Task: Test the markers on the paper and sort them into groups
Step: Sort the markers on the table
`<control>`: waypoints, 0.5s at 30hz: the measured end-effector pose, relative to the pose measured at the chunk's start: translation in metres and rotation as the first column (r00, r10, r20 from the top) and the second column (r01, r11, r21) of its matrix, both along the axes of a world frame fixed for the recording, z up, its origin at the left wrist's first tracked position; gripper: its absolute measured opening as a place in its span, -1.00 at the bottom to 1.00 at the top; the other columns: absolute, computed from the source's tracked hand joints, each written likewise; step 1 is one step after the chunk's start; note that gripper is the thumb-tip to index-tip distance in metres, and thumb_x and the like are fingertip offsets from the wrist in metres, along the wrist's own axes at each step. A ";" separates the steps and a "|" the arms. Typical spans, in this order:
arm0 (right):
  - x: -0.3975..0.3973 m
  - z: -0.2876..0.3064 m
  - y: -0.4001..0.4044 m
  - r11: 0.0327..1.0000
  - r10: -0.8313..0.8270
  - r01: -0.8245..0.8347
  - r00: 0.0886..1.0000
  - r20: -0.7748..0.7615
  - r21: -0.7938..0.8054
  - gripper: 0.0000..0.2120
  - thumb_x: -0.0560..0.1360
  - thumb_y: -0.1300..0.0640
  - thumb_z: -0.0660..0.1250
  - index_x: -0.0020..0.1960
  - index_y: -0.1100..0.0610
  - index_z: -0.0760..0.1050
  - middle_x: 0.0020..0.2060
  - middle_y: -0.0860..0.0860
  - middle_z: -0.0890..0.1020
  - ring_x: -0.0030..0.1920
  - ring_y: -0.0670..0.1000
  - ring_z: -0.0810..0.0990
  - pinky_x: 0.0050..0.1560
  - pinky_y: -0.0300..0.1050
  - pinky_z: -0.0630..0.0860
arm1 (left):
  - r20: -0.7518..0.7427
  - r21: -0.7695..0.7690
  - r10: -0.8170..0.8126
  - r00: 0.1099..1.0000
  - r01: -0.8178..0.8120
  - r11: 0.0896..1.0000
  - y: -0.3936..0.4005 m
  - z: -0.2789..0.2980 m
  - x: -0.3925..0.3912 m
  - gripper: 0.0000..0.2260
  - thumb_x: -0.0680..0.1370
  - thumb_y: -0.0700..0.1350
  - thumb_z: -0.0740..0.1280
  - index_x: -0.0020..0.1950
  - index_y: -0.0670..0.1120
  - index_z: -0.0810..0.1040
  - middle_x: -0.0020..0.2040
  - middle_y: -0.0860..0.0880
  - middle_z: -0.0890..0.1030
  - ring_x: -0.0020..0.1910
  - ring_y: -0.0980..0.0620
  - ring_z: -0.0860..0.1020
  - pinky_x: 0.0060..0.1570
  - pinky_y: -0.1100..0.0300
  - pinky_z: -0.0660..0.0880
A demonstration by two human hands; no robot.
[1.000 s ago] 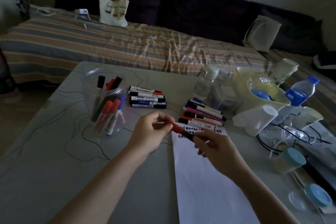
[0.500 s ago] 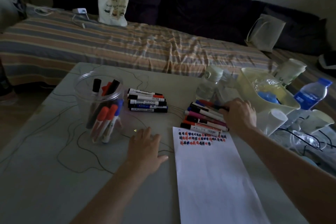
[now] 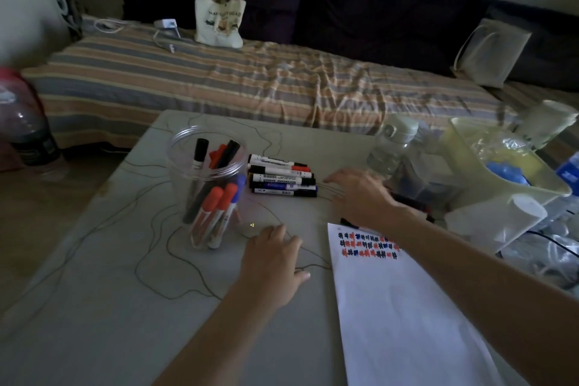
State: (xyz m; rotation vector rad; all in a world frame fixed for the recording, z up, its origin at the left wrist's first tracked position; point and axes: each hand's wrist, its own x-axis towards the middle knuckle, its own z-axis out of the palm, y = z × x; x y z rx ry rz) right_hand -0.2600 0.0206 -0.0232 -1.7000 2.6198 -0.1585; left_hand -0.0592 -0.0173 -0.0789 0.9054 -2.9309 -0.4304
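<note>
The left hand [image 3: 272, 260] is laid palm down on the grey table [image 3: 94, 307], fingers straight and slightly spread, nothing held; it rests just left of the sheet of paper [image 3: 404, 323] and in front of the clear plastic jar [image 3: 208, 185]. The right hand [image 3: 357, 194] is reached forward over the table with fingers extended and spread toward the stack of markers [image 3: 282, 180]; nothing is seen gripped, and whether the fingertips touch the table cannot be told. A second group of markers [image 3: 413, 202] is largely covered by the right hand and forearm, only dark ends being visible beyond the wrist and near the top edge of the paper. Rows of red, blue and black test marks [image 3: 366, 244] are seen along the top of the paper. In the jar, markers with red, black and blue caps are stood leaning. To the right a plastic bottle [image 3: 391, 147] and a pale yellow-green bin [image 3: 507, 178] are noted. Behind the table a striped mattress [image 3: 250, 84] is seen, with a tote bag [image 3: 219, 19] stood on it.
</note>
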 end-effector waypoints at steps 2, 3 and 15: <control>0.021 -0.012 -0.022 0.997 0.068 -0.066 0.997 -0.046 0.039 -0.54 0.56 0.16 0.21 0.45 -0.03 0.32 0.39 -0.04 0.41 0.30 0.04 0.46 0.32 0.07 0.33 | -0.017 0.000 0.010 1.000 -0.010 1.000 -0.003 0.002 0.004 -0.52 0.52 0.19 0.30 0.38 0.04 0.35 0.37 0.02 0.33 0.36 -0.02 0.29 0.28 0.08 0.32; 0.028 -0.018 -0.031 0.997 0.077 -0.075 0.996 -0.049 0.036 -0.51 0.56 0.18 0.20 0.47 -0.03 0.28 0.41 -0.03 0.40 0.31 0.05 0.45 0.31 0.05 0.31 | -0.025 0.010 0.011 1.000 -0.011 1.000 -0.004 0.003 0.005 -0.52 0.52 0.18 0.31 0.38 0.03 0.36 0.36 0.02 0.34 0.35 -0.01 0.30 0.27 0.08 0.33; 0.040 -0.050 -0.071 0.993 -0.054 0.029 0.975 -0.218 -0.114 -0.71 0.57 -0.02 0.29 0.25 0.03 0.52 0.21 0.04 0.49 0.24 0.13 0.40 0.18 0.03 0.30 | -0.042 0.029 -0.034 0.999 0.035 0.999 -0.011 0.003 0.017 -0.46 0.50 0.14 0.37 0.42 0.00 0.34 0.45 0.00 0.28 0.44 0.00 0.23 0.33 0.09 0.27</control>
